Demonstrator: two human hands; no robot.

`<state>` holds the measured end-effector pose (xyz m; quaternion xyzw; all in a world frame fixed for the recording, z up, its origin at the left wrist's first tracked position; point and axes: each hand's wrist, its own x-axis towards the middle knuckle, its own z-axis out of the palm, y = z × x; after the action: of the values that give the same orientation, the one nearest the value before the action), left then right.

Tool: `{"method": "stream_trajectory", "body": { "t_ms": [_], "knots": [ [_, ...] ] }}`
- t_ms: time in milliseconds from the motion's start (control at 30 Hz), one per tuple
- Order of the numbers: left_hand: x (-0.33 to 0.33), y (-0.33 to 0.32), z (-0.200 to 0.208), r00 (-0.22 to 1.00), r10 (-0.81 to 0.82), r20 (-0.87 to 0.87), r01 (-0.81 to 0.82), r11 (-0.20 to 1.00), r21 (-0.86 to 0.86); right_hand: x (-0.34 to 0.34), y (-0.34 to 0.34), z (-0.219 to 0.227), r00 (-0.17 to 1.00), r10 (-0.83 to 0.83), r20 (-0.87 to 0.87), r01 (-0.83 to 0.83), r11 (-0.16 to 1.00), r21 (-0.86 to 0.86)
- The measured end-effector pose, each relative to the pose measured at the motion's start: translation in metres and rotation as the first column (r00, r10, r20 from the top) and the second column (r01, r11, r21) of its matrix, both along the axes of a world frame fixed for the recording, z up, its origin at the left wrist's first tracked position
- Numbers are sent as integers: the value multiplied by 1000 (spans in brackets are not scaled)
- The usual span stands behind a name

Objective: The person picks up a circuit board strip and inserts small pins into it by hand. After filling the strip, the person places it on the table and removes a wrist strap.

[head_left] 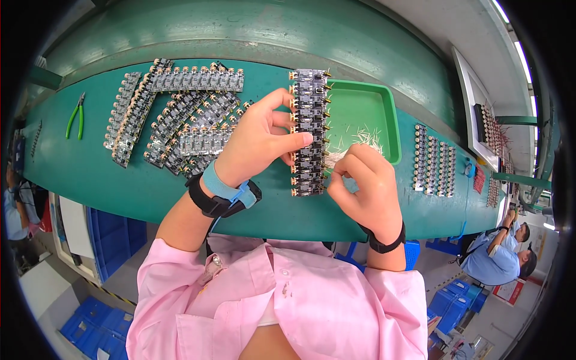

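A long strip of joined circuit boards (309,114) stands lengthwise before me, with light round parts along its left edge and brass-coloured pins along its right. My left hand (264,133) grips it from the left, thumb on its face and fingers behind. At the lower right edge of the strip, my right hand (366,183) is pinched, thumb and forefinger together; whatever is between them is too small to make out. Just beyond that hand, a green tray (393,123) holds many thin whitish sticks (366,139).
A pile of similar board strips (198,138) lies at the left of the green table (270,210). Green-handled cutters (75,120) rest farther left. Several upright strips (433,159) stand to the right. A person in blue (492,258) is at far right, beside blue crates (450,306).
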<state>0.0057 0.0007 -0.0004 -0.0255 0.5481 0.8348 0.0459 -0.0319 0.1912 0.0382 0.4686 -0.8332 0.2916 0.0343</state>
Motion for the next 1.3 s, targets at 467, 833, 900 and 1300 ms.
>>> {"method": "stream_trajectory", "body": {
  "t_ms": [467, 833, 900, 1300],
  "knots": [
    [0, -1, 1, 1000, 4, 2, -4, 1000, -7, -1, -2, -4, 996, -43, 76, 48, 997, -61],
    [0, 2, 1, 1000, 13, -2, -13, 1000, 20, -5, 0, -7, 915, 17, 403, 74, 975, -209],
    [-1, 0, 0, 1000, 24, -7, -24, 1000, -4, -12, 4, -10, 918, -39, 394, 114, 979, -168],
    [-1, -4, 1, 998, 55, -6, -55, 998, -6, -26, 9, -43, 964, -159, 215, 127, 980, 156]
  ]
}}
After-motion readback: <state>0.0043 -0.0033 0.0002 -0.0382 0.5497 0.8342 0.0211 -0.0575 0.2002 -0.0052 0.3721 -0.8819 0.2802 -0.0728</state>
